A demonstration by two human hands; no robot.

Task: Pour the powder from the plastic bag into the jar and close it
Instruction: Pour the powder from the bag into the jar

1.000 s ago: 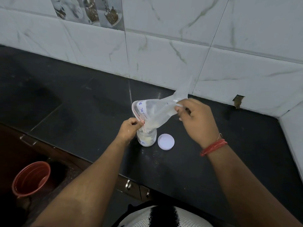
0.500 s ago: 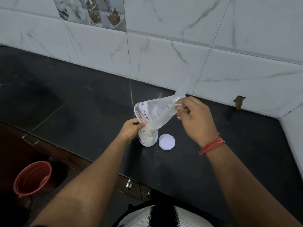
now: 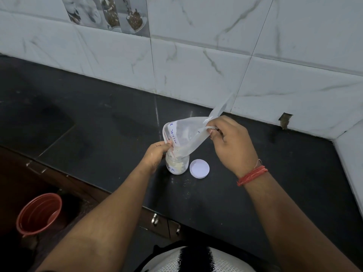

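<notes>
A small glass jar (image 3: 177, 165) stands on the black counter (image 3: 225, 193), partly filled with pale powder. A clear plastic bag (image 3: 186, 137) with blue handwriting is tipped over it, its mouth at the jar's opening. My left hand (image 3: 156, 154) pinches the bag's mouth edge right at the jar's rim. My right hand (image 3: 231, 144) holds the bag's bottom end raised to the right. A little powder clings inside the bag. The white lid (image 3: 199, 168) lies flat on the counter, just right of the jar.
A white marble-tiled wall (image 3: 196, 65) backs the counter and turns a corner at the far right. An orange-red bucket (image 3: 38, 213) stands on the floor at lower left. Drawer handles (image 3: 155, 218) show under the counter's front edge. A few powder specks lie near the jar.
The bag has sunk a little lower over the jar, and my right hand has shifted slightly with its raised end. The jar and lid stay where they were.
</notes>
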